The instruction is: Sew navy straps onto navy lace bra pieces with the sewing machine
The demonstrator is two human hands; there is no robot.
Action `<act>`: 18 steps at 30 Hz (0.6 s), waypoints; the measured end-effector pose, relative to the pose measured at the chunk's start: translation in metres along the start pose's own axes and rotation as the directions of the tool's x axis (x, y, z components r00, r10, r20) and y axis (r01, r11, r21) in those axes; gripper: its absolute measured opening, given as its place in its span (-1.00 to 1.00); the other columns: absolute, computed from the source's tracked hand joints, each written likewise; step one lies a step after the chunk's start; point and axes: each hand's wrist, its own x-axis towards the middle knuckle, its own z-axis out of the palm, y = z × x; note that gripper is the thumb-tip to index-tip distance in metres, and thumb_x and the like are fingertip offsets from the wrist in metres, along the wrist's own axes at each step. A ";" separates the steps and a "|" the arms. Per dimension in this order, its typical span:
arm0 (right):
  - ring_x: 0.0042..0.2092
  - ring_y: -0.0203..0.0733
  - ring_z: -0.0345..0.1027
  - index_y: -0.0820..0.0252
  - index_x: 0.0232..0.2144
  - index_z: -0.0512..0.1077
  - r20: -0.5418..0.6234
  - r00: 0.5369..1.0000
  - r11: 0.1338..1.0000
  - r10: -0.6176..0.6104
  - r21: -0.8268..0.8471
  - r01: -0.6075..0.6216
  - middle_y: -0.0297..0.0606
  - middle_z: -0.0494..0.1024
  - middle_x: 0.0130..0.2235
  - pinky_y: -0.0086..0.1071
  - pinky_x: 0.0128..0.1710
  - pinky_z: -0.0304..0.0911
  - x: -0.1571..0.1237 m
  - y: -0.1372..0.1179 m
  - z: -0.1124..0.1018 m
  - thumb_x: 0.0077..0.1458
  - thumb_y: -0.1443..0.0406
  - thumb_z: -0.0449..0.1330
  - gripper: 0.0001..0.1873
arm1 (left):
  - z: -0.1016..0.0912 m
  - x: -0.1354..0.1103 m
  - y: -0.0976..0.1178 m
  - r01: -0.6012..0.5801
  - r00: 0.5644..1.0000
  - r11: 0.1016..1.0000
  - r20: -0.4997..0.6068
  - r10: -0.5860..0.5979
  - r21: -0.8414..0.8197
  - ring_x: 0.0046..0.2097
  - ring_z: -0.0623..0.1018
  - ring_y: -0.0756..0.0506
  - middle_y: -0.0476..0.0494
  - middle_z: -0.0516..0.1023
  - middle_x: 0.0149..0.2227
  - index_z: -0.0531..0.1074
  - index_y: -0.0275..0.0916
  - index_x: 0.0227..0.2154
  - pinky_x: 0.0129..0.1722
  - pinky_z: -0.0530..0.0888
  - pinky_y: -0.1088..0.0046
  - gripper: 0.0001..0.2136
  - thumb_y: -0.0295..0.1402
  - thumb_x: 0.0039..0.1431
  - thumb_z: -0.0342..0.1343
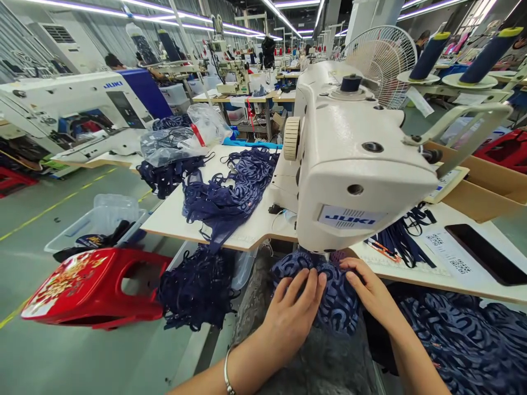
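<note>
A navy bra with a swirling pattern lies bunched beneath the head of a white JUKI sewing machine. My left hand, with a bracelet at the wrist, grips it from the left, fingers bent over a cup and thumb hidden. On the other side, my right hand pinches the edge of the fabric between thumb and fingers. The machine head covers the needle area, so the spot where cloth meets needle is hidden. A dark grey cover lies below the bra.
More navy bras are heaped on the table to the left, and a patterned pile lies right. Straps, a phone and a cardboard box sit rightward. A red stool lies tipped on the floor.
</note>
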 end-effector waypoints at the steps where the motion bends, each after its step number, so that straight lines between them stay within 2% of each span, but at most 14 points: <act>1: 0.08 -0.07 0.30 0.08 -0.05 0.38 0.010 1.000 0.999 -0.027 0.027 0.027 -0.18 0.45 0.02 -0.16 0.14 0.18 0.000 -0.008 0.001 0.28 0.07 0.00 -0.67 | 0.000 0.000 0.000 -0.005 1.000 1.000 0.000 0.005 -0.009 0.15 0.30 -0.16 -0.13 0.37 0.18 0.32 -0.30 0.18 0.08 0.21 0.29 -0.60 -0.45 0.36 -0.20; 3: 0.18 -0.08 0.21 0.05 0.07 0.30 0.052 0.998 0.996 -0.040 0.079 0.035 -0.16 0.38 0.13 -0.13 0.22 0.09 -0.001 -0.025 0.004 0.32 0.08 -0.06 -0.62 | 0.001 -0.001 0.001 -0.014 1.000 1.000 -0.003 0.013 -0.027 0.15 0.30 -0.16 -0.12 0.37 0.18 0.30 -0.30 0.19 0.09 0.20 0.28 -0.61 -0.45 0.36 -0.18; 4: 0.18 -0.09 0.22 0.04 0.10 0.27 0.079 0.997 0.996 -0.019 0.089 0.012 -0.17 0.37 0.13 -0.15 0.20 0.11 -0.001 -0.034 0.006 0.32 0.08 -0.05 -0.61 | 0.001 -0.002 0.001 -0.015 1.000 0.999 0.000 0.015 -0.041 0.16 0.29 -0.17 -0.13 0.37 0.18 0.29 -0.31 0.20 0.09 0.20 0.27 -0.60 -0.45 0.35 -0.16; 7: -0.03 -0.13 0.34 0.06 0.00 0.30 0.109 0.991 0.994 0.079 0.071 -0.087 -0.21 0.45 -0.08 -0.26 0.01 0.30 -0.001 -0.055 0.015 0.25 0.05 0.07 -0.65 | -0.002 -0.003 0.000 -0.007 0.999 0.991 0.046 0.013 -0.136 0.20 0.25 -0.21 -0.18 0.32 0.22 0.21 -0.37 0.23 0.13 0.20 0.23 -0.55 -0.40 0.31 -0.11; 10: -0.21 -0.20 0.34 0.09 -0.09 0.31 0.146 0.983 0.990 0.112 0.068 -0.123 -0.30 0.42 -0.25 -0.35 -0.16 0.34 0.000 -0.067 0.020 0.23 0.06 0.10 -0.69 | -0.009 -0.002 -0.004 0.014 0.997 0.937 0.082 0.015 -0.348 0.24 0.20 -0.27 -0.30 0.26 0.24 0.17 -0.46 0.23 0.17 0.21 0.18 -0.52 -0.40 0.26 -0.09; 12: -0.24 -0.23 0.33 0.09 -0.10 0.32 0.178 0.981 0.995 0.080 0.046 -0.090 -0.32 0.41 -0.27 -0.38 -0.21 0.34 -0.001 -0.073 0.020 0.25 0.09 0.09 -0.74 | -0.013 -0.001 -0.007 0.063 0.997 0.836 0.069 -0.030 -0.545 0.24 0.21 -0.25 -0.35 0.28 0.20 0.20 -0.45 0.18 0.19 0.24 0.18 -0.56 -0.45 0.26 -0.10; 14: -0.29 -0.25 0.32 0.08 -0.16 0.35 0.172 0.985 1.000 0.008 -0.002 -0.008 -0.34 0.39 -0.32 -0.41 -0.28 0.32 -0.004 -0.081 0.020 0.27 0.16 0.08 -0.83 | -0.016 0.001 -0.010 0.193 0.980 0.670 0.104 -0.171 -0.717 0.13 0.34 -0.18 -0.34 0.31 0.15 0.18 -0.36 0.18 0.12 0.35 0.25 -0.59 -0.45 0.28 -0.08; 16: -0.30 -0.27 0.32 0.08 -0.22 0.36 0.148 0.981 0.990 -0.124 -0.045 0.132 -0.34 0.38 -0.34 -0.44 -0.32 0.32 -0.008 -0.087 0.019 0.28 0.25 0.07 -0.92 | -0.018 0.003 -0.012 0.349 0.928 0.461 0.234 -0.289 -0.816 -0.10 0.47 -0.07 -0.26 0.37 0.08 0.12 -0.24 0.22 -0.10 0.48 0.38 -0.53 -0.42 0.28 0.01; 18: -0.24 -0.25 0.36 0.06 -0.20 0.37 0.127 0.943 0.945 -0.307 -0.073 0.318 -0.30 0.41 -0.28 -0.43 -0.28 0.35 -0.014 -0.089 0.020 0.26 0.36 0.08 -0.90 | -0.019 0.005 -0.015 0.462 0.875 0.292 0.377 -0.304 -0.838 -0.29 0.48 -0.01 -0.15 0.46 -0.07 0.20 -0.17 0.17 -0.32 0.49 0.49 -0.53 -0.37 0.23 0.13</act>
